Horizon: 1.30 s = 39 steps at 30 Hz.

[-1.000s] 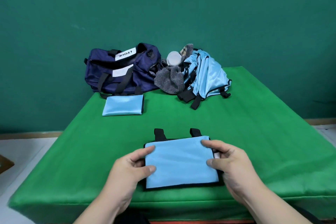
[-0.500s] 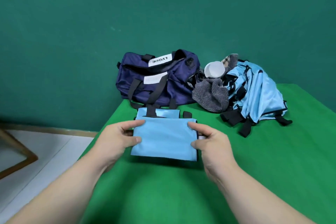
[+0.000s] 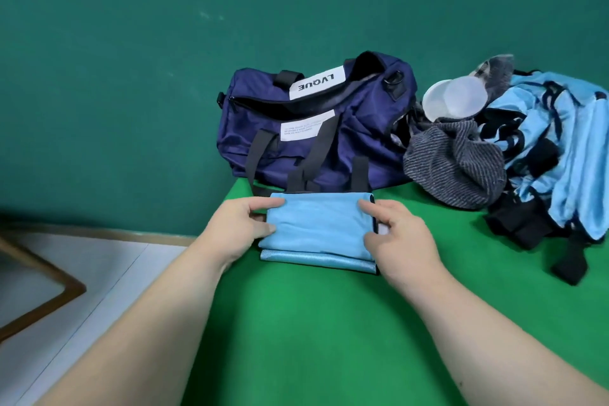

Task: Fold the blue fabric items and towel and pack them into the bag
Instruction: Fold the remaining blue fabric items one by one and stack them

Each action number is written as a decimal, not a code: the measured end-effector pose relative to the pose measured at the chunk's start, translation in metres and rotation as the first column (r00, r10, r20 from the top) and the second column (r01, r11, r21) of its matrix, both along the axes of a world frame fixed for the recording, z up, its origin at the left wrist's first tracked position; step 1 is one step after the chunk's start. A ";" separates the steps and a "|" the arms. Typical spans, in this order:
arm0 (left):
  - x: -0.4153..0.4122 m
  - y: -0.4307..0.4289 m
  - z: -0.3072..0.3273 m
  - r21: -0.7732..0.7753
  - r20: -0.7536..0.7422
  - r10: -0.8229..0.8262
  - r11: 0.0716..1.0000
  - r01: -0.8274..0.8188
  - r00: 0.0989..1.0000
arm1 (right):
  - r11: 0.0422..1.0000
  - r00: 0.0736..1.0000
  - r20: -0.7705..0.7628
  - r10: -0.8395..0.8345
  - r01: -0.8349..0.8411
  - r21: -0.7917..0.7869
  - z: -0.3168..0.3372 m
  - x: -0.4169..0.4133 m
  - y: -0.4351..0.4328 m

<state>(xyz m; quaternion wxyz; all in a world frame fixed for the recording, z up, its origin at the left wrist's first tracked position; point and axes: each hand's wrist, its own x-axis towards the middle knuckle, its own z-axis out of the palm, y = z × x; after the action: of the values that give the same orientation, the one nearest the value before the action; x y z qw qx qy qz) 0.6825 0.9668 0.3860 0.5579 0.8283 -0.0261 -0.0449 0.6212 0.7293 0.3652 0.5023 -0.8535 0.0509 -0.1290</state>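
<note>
The left hand [image 3: 242, 231] pinches the left edge of a folded light-blue rectangular fabric item with black trim [image 3: 316, 224], a finger on top and the thumb at its side. The right hand [image 3: 395, 241] grips the opposite edge with curled fingers. Between the two hands this item lies on a second folded light-blue fabric piece [image 3: 316, 260], whose near edge shows just on the wrist side of the fingers; both rest on the green cloth-covered table [image 3: 329, 323]. Just beyond the fingertips stands the navy-blue fabric duffel bag [image 3: 329, 148], its top zip parted. Beyond the right hand and to its right lie a grey striped knitted towel [image 3: 458, 165], a translucent plastic tub [image 3: 454, 102] behind it, and a heap of unfolded light-blue fabric items with black straps [image 3: 566, 142]. Left of the left forearm, on the floor, is a brown wooden frame [image 3: 43, 300].
</note>
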 end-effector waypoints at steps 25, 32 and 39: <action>0.015 0.011 -0.012 0.296 0.138 -0.285 0.926 0.235 0.949 | 0.986 0.987 -0.116 0.108 -0.121 -0.115 0.006 -0.001 -0.018; 0.007 0.014 -0.014 0.220 0.178 -0.230 0.957 0.189 0.957 | 0.989 0.990 -0.014 0.142 -0.141 0.045 0.001 -0.002 -0.018; -0.058 0.006 -0.014 0.220 0.313 -0.103 0.975 0.033 0.944 | 0.963 0.976 0.118 0.183 -0.202 0.178 0.006 -0.030 -0.027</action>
<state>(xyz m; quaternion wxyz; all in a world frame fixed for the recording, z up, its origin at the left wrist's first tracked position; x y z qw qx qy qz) 0.6244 0.9728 0.3717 0.4527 0.8777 -0.1409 0.0693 0.5911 0.7023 0.3710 0.5931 -0.7953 -0.0457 -0.1170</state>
